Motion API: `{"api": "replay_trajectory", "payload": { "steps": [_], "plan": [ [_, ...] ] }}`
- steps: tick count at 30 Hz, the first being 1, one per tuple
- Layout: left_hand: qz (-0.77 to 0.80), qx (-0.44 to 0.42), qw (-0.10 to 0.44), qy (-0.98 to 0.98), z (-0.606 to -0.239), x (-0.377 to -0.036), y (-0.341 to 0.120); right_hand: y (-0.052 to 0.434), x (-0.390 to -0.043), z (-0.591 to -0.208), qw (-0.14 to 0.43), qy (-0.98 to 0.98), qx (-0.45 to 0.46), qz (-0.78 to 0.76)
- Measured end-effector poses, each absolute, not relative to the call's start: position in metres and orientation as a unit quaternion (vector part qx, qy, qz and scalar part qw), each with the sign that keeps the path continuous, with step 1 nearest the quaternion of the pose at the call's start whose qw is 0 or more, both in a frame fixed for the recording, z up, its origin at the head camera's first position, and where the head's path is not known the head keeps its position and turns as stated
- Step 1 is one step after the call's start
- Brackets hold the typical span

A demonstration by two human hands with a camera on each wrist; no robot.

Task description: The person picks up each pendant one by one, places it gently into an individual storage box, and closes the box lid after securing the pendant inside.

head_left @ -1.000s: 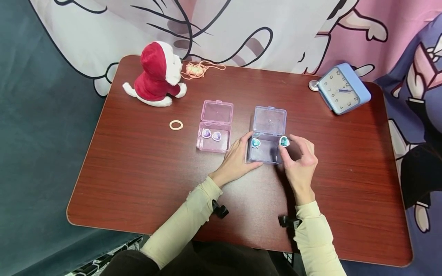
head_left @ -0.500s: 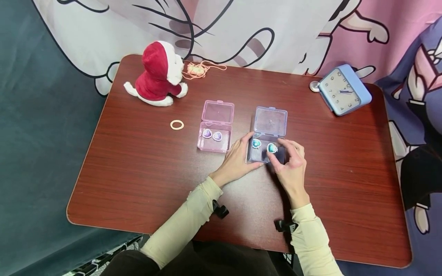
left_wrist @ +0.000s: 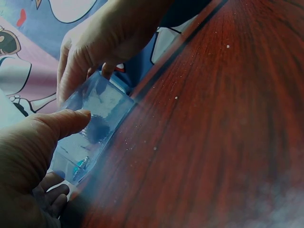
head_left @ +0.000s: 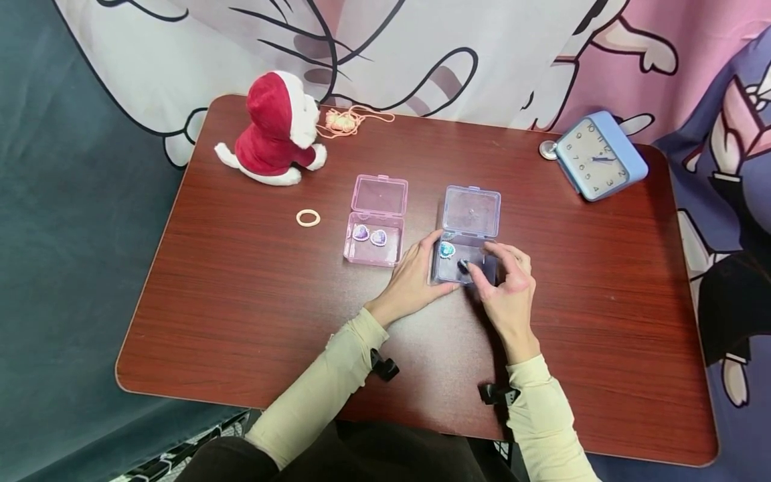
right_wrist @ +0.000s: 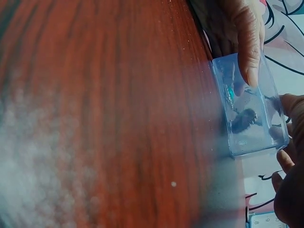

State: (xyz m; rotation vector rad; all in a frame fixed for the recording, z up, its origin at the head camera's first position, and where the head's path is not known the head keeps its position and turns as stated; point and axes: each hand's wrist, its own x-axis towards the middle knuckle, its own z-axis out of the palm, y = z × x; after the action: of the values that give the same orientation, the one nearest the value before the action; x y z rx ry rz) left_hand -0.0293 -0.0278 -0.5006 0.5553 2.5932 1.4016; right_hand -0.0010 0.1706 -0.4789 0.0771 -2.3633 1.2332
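A clear blue lidded box point(head_left: 456, 273) stands on the table with its lid point(head_left: 472, 210) raised. My left hand point(head_left: 414, 273) holds the box, thumb along the front wall and fingers at its left side. Inside, at the left, lies a teal heart-shaped gem point(head_left: 447, 250) with a white beaded edge. A second gem point(right_wrist: 244, 120), its dark side showing and blurred, is inside the box just off my right thumb. My right hand point(head_left: 510, 288) is over the box's right side, thumb and index finger parted, with nothing between them.
Left of the blue box is an open pink box point(head_left: 373, 256) holding two purple heart gems point(head_left: 360, 233). Farther off are a cream ring point(head_left: 308, 218), a plush toy in red point(head_left: 268, 134), peach yarn point(head_left: 342, 122) and a blue clock point(head_left: 593, 159).
My right hand moved left over the blue box with the second gem, then let it go. The gem has dropped and turned its dark side up. My left hand stays on the box.
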Motion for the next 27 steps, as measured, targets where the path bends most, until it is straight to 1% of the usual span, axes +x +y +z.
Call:
{"api": "replay_trajectory", "payload": {
  "steps": [2, 4, 6, 9, 12, 15, 20, 24, 27],
  "plan": [
    [0.468, 0.184, 0.072, 0.862, -0.5, -0.03, -0.028, 0.17, -0.003, -0.476, 0.248, -0.847, 0.002, 0.47],
    [0.469, 0.182, 0.073, 0.861, -0.5, -0.03, -0.028, 0.169, -0.007, -0.474, 0.253, -0.814, -0.042, 0.521],
    [0.468, 0.182, 0.075, 0.861, -0.5, -0.03, -0.028, 0.169, -0.015, -0.472, 0.244, -0.775, -0.092, 0.576],
    [0.464, 0.181, 0.077, 0.864, -0.5, -0.03, -0.028, 0.17, -0.031, -0.468, 0.198, -0.703, -0.166, 0.663],
    [0.462, 0.181, 0.078, 0.865, -0.499, -0.029, -0.028, 0.171, -0.045, -0.465, 0.147, -0.636, -0.206, 0.729],
    [0.464, 0.181, 0.079, 0.863, -0.499, -0.029, -0.027, 0.173, -0.053, -0.462, 0.128, -0.562, -0.21, 0.79],
    [0.462, 0.183, 0.079, 0.864, -0.501, -0.029, -0.027, 0.176, -0.051, -0.459, 0.14, -0.489, -0.191, 0.839],
    [0.46, 0.182, 0.077, 0.866, -0.502, -0.029, -0.027, 0.179, -0.041, -0.46, 0.152, -0.479, -0.177, 0.846],
    [0.46, 0.182, 0.078, 0.866, -0.502, -0.029, -0.027, 0.182, -0.032, -0.465, 0.151, -0.506, -0.161, 0.834]
  ]
}}
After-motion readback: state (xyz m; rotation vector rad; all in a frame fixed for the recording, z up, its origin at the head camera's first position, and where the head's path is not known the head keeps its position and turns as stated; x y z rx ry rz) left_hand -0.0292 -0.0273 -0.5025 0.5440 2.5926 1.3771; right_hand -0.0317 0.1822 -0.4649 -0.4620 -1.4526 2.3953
